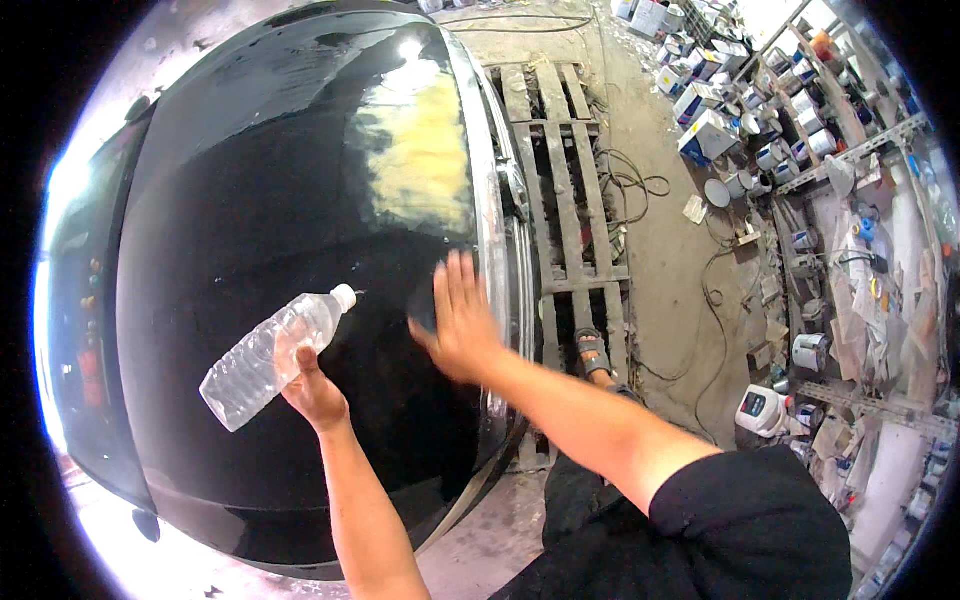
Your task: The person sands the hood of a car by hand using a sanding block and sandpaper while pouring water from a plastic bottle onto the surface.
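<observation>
A black car panel [230,200], glossy in places, fills the middle and left, with a blotchy yellowish patch [418,150] near its right edge at the top. My left hand [308,385] grips a clear plastic bottle [255,370] with a white cap, tilted over the panel with the cap end up to the right. My right hand [460,320], slightly blurred, lies with fingers stretched out on the dark surface below the patch; a dark shape by its thumb is too blurred to make out.
A wooden pallet [555,200] lies along the car's right side, my sandaled foot [592,355] on it. Cables run over the concrete floor [680,290]. Shelving [850,160] along the right holds several cans, boxes and a white jug [762,412].
</observation>
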The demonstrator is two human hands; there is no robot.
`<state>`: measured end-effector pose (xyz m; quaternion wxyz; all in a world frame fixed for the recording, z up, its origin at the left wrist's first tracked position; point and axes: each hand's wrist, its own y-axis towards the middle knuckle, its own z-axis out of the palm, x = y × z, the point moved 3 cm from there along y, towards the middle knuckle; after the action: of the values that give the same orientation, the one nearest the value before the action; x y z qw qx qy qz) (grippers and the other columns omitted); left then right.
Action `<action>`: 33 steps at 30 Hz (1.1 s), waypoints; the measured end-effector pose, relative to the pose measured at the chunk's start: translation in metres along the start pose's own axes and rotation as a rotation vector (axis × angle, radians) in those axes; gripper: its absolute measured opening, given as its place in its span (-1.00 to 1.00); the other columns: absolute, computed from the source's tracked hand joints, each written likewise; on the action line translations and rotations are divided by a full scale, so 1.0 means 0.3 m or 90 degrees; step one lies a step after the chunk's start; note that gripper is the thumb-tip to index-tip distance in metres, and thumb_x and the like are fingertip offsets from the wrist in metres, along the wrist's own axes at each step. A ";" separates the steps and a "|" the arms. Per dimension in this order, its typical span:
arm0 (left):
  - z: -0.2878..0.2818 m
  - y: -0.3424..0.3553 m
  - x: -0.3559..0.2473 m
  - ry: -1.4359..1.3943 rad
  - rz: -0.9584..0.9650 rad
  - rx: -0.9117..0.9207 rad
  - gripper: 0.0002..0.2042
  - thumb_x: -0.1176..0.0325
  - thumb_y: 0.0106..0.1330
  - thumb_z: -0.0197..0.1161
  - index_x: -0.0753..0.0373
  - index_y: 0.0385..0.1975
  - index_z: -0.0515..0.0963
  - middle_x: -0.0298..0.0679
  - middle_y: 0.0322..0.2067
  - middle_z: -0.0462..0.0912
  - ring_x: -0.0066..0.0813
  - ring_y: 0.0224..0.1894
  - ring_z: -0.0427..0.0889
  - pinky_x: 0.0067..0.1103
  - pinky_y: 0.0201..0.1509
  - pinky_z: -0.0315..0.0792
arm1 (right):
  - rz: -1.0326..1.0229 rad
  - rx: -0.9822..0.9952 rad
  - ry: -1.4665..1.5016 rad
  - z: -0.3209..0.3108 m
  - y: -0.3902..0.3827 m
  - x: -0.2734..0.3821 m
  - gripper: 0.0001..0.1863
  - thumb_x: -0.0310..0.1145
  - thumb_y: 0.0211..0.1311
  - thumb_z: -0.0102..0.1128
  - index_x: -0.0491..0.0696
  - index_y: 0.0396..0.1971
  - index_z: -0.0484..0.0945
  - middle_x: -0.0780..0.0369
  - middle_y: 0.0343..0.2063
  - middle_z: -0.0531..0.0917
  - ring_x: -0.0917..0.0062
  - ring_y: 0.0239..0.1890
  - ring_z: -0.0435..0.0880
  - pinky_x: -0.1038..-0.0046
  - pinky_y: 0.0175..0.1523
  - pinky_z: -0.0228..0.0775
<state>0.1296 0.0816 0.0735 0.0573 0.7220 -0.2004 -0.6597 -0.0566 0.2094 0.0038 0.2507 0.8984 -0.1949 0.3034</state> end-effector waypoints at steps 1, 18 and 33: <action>0.040 0.003 -0.012 -0.005 0.002 0.002 -0.34 -0.01 0.33 0.25 0.46 0.18 0.36 -0.07 0.10 0.52 -0.27 0.16 0.48 -0.40 0.33 0.24 | 0.035 -0.039 -0.029 0.013 0.085 -0.045 -0.12 0.01 0.29 0.09 -0.45 0.28 0.03 -0.31 0.35 -0.01 -0.20 0.43 -0.08 -0.12 0.44 -0.19; 0.011 0.006 0.034 -0.029 -0.032 0.004 -0.28 -0.06 0.28 0.29 0.48 0.19 0.35 -0.03 0.11 0.50 -0.24 0.18 0.47 -0.38 0.33 0.27 | 0.142 -0.002 0.045 0.025 0.006 -0.016 -0.16 -0.05 0.34 0.05 -0.53 0.25 0.05 -0.41 0.31 -0.01 -0.29 0.41 -0.11 -0.13 0.44 -0.23; 0.026 -0.008 0.004 -0.127 -0.122 -0.007 -0.44 0.09 0.35 0.26 0.40 0.17 0.38 -0.15 0.06 0.53 -0.34 0.05 0.55 -0.43 0.16 0.41 | 0.258 0.630 0.473 -0.157 -0.666 0.147 -0.18 0.13 0.46 -0.30 -0.34 0.36 -0.02 -0.19 0.37 0.06 0.02 0.44 0.03 0.23 0.48 -0.14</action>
<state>0.1224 0.0848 0.0707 -0.0219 0.6684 -0.1314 -0.7318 0.0553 0.3870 -0.0017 -0.2039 0.6885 -0.0979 0.6890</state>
